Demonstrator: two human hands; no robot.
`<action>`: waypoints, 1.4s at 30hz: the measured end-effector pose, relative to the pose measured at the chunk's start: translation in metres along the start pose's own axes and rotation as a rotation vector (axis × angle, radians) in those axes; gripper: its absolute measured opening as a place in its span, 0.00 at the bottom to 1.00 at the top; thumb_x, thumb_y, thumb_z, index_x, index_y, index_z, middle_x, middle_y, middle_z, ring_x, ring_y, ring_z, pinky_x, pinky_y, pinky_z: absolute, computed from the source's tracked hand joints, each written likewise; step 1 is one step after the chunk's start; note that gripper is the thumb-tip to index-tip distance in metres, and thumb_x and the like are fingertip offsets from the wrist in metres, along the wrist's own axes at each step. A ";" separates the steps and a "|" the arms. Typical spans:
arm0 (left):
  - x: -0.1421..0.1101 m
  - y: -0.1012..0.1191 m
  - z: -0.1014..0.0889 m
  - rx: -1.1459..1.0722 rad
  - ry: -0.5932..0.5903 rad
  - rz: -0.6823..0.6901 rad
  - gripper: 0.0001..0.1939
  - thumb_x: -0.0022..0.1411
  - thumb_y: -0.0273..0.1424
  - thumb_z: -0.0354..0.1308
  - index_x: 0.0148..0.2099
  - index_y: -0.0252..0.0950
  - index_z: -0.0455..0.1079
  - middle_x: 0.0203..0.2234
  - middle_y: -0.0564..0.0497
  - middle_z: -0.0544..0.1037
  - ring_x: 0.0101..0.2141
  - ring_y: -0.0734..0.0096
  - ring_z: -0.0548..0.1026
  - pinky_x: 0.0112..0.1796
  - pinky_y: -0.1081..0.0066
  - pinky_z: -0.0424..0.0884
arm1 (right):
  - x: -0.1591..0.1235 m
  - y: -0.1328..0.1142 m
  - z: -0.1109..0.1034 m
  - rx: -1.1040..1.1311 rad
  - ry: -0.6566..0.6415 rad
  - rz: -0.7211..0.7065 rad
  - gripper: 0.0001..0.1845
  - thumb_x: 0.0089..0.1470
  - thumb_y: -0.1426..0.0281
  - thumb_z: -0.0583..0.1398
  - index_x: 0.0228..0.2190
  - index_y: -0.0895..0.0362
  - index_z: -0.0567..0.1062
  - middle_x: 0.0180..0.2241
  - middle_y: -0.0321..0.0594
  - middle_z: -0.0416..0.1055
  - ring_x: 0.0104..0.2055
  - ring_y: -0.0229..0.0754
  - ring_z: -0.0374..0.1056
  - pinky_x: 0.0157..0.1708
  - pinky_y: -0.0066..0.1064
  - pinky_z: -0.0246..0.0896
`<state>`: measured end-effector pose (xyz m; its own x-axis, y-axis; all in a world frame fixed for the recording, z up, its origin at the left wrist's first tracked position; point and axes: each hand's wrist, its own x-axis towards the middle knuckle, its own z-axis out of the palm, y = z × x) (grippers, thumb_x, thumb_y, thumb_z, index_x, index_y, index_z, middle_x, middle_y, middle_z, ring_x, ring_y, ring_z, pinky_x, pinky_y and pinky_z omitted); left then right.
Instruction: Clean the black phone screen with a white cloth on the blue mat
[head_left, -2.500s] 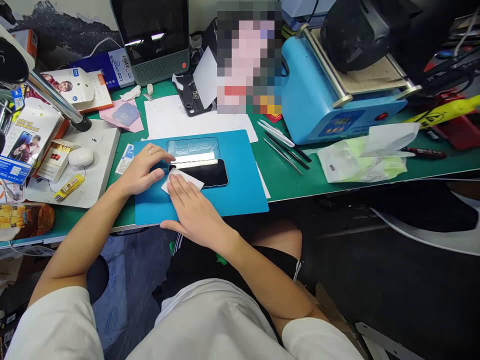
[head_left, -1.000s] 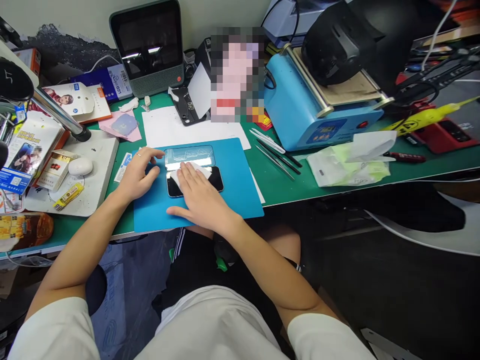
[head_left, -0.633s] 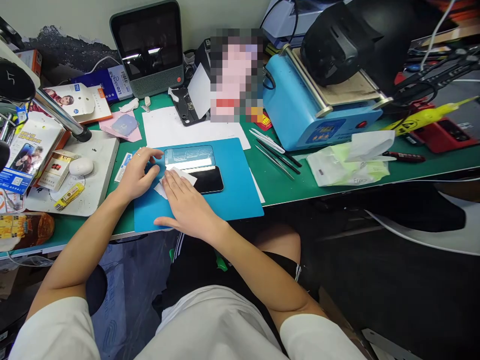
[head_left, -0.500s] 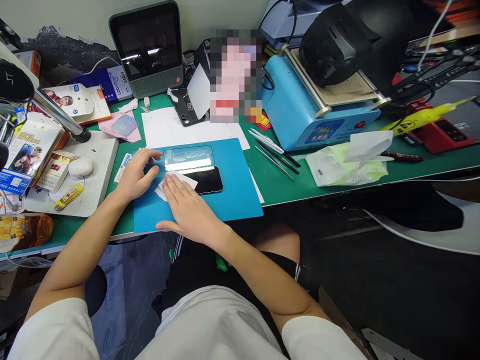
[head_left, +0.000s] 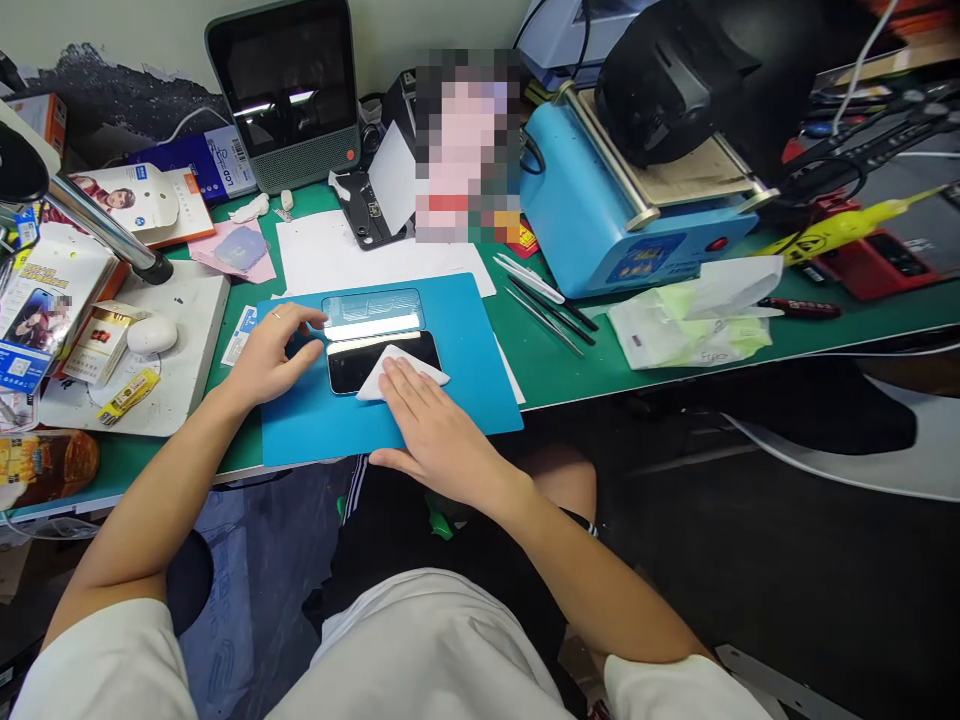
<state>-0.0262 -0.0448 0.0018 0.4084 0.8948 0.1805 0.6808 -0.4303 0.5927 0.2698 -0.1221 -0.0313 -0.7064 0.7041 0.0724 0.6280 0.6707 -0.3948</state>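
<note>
A phone with a dark screen lies sideways on a blue mat. My right hand presses a folded white wipe against the right half of the screen, fingers together and stretched out, thumb apart. Just behind the phone lies a clear glass sheet with a bright reflection along its near side. My left hand is open at the left ends of the glass and phone, its fingers curved and its thumb apart. Whether its fingertips touch the glass edge, I cannot tell.
Tweezers and pens lie right of the mat, near a tissue pack and a blue machine. At the left, a lamp stand and boxes crowd a white board. A smart display stands behind.
My right hand has slid the wipe rightward, from the phone's left end to its right half. My left hand stays at nearly the same spot. The view has shifted slightly.
</note>
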 end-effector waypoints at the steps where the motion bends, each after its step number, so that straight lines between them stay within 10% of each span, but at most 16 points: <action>1: 0.000 0.001 0.000 -0.009 -0.035 0.042 0.19 0.72 0.45 0.57 0.59 0.42 0.70 0.52 0.43 0.80 0.48 0.54 0.78 0.50 0.52 0.76 | -0.003 0.004 -0.001 0.002 0.003 0.013 0.56 0.72 0.41 0.52 0.78 0.70 0.44 0.79 0.66 0.41 0.83 0.62 0.36 0.78 0.63 0.47; 8: -0.001 0.006 0.000 0.010 -0.230 0.137 0.42 0.63 0.58 0.69 0.70 0.42 0.64 0.62 0.37 0.75 0.59 0.44 0.75 0.60 0.46 0.73 | -0.007 0.025 -0.008 0.004 0.008 0.089 0.56 0.72 0.40 0.48 0.78 0.69 0.43 0.80 0.64 0.39 0.83 0.63 0.35 0.79 0.64 0.45; 28: 0.001 0.006 -0.002 -0.042 -0.227 0.097 0.37 0.72 0.60 0.55 0.67 0.36 0.68 0.57 0.39 0.77 0.54 0.48 0.75 0.57 0.51 0.72 | 0.060 -0.003 -0.001 0.022 0.016 0.067 0.49 0.74 0.49 0.55 0.76 0.75 0.53 0.79 0.68 0.42 0.83 0.64 0.36 0.81 0.60 0.39; 36: 0.003 -0.004 -0.005 -0.006 -0.096 0.074 0.27 0.80 0.51 0.43 0.63 0.40 0.70 0.56 0.41 0.78 0.52 0.52 0.76 0.59 0.49 0.71 | 0.076 -0.011 0.014 0.197 0.246 -0.131 0.24 0.75 0.77 0.49 0.61 0.62 0.78 0.69 0.52 0.72 0.75 0.50 0.64 0.76 0.50 0.61; 42: 0.008 -0.009 -0.013 0.092 -0.021 0.046 0.21 0.79 0.47 0.47 0.62 0.42 0.71 0.56 0.41 0.78 0.53 0.52 0.77 0.56 0.49 0.73 | 0.061 0.001 0.001 0.345 0.387 -0.137 0.19 0.77 0.72 0.53 0.51 0.59 0.84 0.53 0.46 0.85 0.57 0.47 0.82 0.61 0.40 0.77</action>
<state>-0.0370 -0.0321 0.0078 0.4528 0.8715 0.1885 0.7136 -0.4810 0.5094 0.2271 -0.0787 -0.0287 -0.5611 0.6938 0.4514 0.3489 0.6928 -0.6311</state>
